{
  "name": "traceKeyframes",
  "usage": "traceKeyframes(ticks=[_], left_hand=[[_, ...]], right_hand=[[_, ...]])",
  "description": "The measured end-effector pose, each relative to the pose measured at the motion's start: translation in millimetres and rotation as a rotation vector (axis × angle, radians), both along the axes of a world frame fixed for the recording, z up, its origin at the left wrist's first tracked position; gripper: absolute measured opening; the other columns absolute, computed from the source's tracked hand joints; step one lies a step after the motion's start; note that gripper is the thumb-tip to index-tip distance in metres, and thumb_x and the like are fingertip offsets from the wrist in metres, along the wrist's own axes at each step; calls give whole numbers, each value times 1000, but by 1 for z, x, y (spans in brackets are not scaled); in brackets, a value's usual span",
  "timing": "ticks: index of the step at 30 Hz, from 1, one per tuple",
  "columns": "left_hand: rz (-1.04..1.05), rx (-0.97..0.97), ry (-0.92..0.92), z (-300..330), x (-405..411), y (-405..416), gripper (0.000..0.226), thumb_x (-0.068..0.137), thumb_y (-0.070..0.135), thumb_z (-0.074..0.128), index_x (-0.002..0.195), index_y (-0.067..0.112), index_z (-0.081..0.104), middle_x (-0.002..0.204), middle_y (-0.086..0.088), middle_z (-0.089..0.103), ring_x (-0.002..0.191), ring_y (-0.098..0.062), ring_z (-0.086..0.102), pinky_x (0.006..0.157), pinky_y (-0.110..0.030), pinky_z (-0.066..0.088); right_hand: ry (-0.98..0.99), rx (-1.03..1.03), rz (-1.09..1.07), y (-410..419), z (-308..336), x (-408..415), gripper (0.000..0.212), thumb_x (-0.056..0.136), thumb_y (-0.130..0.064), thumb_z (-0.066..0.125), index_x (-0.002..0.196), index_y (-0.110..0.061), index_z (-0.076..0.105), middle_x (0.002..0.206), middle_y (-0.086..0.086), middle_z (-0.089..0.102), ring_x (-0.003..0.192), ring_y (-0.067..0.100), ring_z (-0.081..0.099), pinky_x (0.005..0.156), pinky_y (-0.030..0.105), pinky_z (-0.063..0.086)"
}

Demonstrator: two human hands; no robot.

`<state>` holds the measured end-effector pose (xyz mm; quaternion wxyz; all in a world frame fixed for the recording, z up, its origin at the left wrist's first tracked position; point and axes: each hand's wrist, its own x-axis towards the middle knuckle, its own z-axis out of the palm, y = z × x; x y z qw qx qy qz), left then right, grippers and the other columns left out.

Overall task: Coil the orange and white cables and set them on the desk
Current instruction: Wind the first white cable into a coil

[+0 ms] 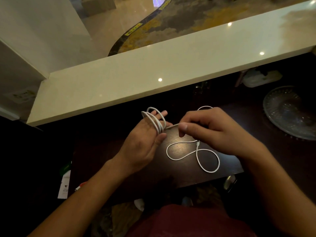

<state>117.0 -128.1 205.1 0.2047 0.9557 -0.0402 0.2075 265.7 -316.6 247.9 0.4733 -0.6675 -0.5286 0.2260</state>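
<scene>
**White cable half-coiled on left hand, tail loose on bench**

I see the left hand (145,142) held palm-up above the dark bench (181,175), fingers spread and extended, not clenched. Several turns of the white cable (196,151) wrap around those fingers, near the tips, bunched between the index side and the outer fingers. The thumb lies flat along the palm edge, just below the wraps; I can't tell if it pins the strand.

The right hand (210,130) sits just right of the left, knuckles up, fingers curled. Thumb and forefinger pinch the cable where it leaves the coil; the short run between the two hands looks taut and nearly level. So: right hand grasping the cable, left hand open but carrying the loops.

The rest of the cable lies on the bench directly under and in front of the right hand. It forms a loose figure-eight: one loop toward the left hand, a larger one toward the near bench edge. A small connector end shows at the crossing, right under the right palm. Another arc of cable pokes out behind the right hand's knuckles.

A glass dish (290,112) stands on the bench well to the right, apart from the cable. A pale counter ledge (153,69) runs behind both hands.
</scene>
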Motion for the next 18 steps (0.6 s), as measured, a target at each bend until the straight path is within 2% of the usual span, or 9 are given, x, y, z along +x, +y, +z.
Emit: traceKeyframes(ticks=[2, 4, 7, 10, 13, 14, 16, 17, 18], left_hand=[[-20, 11, 23, 2, 2, -7, 50, 108, 37, 31, 127, 1, 59, 120, -22, 67, 114, -23, 55, 105, -23, 37], [-44, -31, 90, 5, 3, -16, 51, 108, 40, 29, 114, 3, 63, 101, -18, 69, 94, -21, 57, 88, -30, 46], [-137, -233, 322, 14, 1, -26, 38, 105, 38, 37, 107, 10, 63, 102, -5, 70, 94, -19, 66, 84, -41, 52], [-206, -407, 455, 26, -1, -29, 26, 106, 31, 41, 98, 15, 61, 88, 4, 69, 85, -13, 67, 81, -40, 52], [-262, -755, 442, 37, -5, -33, 37, 106, 41, 42, 95, 9, 59, 70, 7, 61, 66, -19, 60, 72, -40, 51], [-291, -883, 409, 41, -6, -34, 41, 105, 45, 43, 94, 8, 58, 68, 9, 57, 60, -21, 54, 67, -44, 50], [-368, -1054, 341, 47, -5, -36, 39, 104, 44, 43, 92, 10, 57, 65, 15, 55, 51, -27, 42, 63, -61, 47], [-396, -1111, 313, 50, -4, -36, 36, 104, 42, 44, 91, 12, 58, 63, 16, 53, 49, -30, 40, 64, -65, 45], [-411, -1170, 281, 52, -1, -36, 34, 104, 41, 45, 90, 14, 58, 61, 16, 51, 47, -28, 41, 67, -63, 47]], right_hand=[[-31, 11, 21, 1, 4, -3, 23, 99, -28, 60, 84, -15, 73, 58, -13, 53, 53, 1, 48, 55, 12, 31], [-48, 33, 48, 4, 6, -7, 22, 99, -25, 62, 82, -14, 73, 59, -15, 57, 54, 1, 52, 56, 10, 32], [5, 78, 60, 6, 7, -5, 27, 97, -24, 68, 76, -8, 71, 63, -6, 66, 58, 4, 60, 59, 14, 39], [198, 139, 48, 10, 6, 3, 24, 95, -20, 66, 73, -10, 68, 61, -11, 63, 56, -2, 56, 58, 11, 40], [322, 162, -7, 18, -5, 9, 25, 99, -17, 59, 74, -17, 64, 57, -11, 56, 51, 0, 46, 53, 14, 37], [374, 169, -6, 20, -9, 10, 25, 99, -17, 57, 75, -16, 62, 56, -9, 53, 50, 2, 44, 52, 14, 36], [481, 180, -4, 26, -16, 7, 23, 99, -18, 56, 79, -9, 58, 57, -6, 47, 51, 6, 40, 50, 15, 33], [512, 178, -12, 28, -18, 5, 23, 99, -18, 56, 81, -5, 57, 59, -2, 46, 52, 8, 38, 50, 16, 31], [531, 177, -22, 31, -21, 2, 24, 100, -18, 56, 82, -3, 56, 61, 3, 45, 54, 11, 36, 50, 18, 29]])
